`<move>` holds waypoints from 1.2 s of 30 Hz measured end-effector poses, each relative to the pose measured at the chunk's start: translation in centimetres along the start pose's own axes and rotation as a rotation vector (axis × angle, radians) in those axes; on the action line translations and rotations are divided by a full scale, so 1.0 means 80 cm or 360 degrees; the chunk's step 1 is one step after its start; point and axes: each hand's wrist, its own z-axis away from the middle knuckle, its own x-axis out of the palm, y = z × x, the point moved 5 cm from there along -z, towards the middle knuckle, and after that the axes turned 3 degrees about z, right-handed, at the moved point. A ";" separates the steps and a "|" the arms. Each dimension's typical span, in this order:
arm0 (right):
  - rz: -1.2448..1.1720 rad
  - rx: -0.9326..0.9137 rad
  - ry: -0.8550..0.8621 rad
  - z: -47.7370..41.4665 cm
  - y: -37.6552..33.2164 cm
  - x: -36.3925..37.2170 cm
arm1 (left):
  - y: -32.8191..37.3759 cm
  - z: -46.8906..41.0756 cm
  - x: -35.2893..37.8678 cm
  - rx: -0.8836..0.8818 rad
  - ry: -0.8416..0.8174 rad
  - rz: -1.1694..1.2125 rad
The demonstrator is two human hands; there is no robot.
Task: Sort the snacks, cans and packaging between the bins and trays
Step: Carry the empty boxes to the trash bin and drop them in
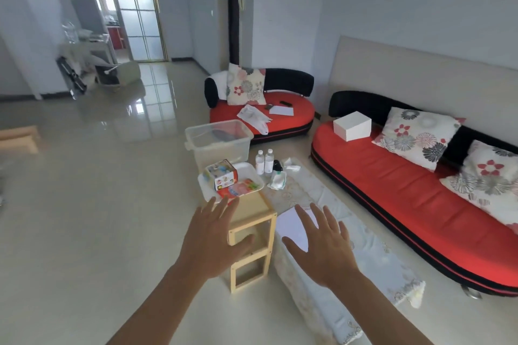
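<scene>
A long red and black sofa (392, 190) with flowered cushions runs along the right wall, and a smaller matching sofa (266, 117) stands beyond it. In front of them is a low table (364, 266) under a pale patterned cloth. A clear plastic bin (218, 140) stands near the table's far left corner. Against the table's left side is a light wooden stand (252, 238) with 2 open shelves.

A white tray (252, 169) sits on top of the stand. It holds an upright colourful snack box (221, 173) and a flat red snack packet (238, 189).

2 bare hands reach forward, fingers straight and spread apart, holding nothing. The left hand (213, 238) is in front of the stand, its fingertips (222, 204) just short of the tray's near edge and the packet. The right hand (322, 246) hovers over a white sheet (291, 224) on the cloth, apart from the tray.

2 small clear bottles (265, 161) stand right of the tray.
</scene>
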 end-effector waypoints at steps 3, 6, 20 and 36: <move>0.0000 0.0005 -0.0013 -0.029 -0.058 0.016 | -0.065 -0.003 -0.016 -0.0040 -0.0025 0.0023; -0.0007 -0.0005 -0.0025 -0.055 -0.103 0.033 | -0.122 -0.007 -0.026 -0.0081 -0.0048 0.0031; 0.0016 -0.0009 0.0009 -0.209 -0.168 0.088 | -0.237 -0.123 -0.014 -0.0109 -0.0141 0.0077; -0.0318 0.0310 -0.0427 -0.495 -0.122 0.251 | -0.314 -0.439 0.117 -0.0078 -0.0368 0.0074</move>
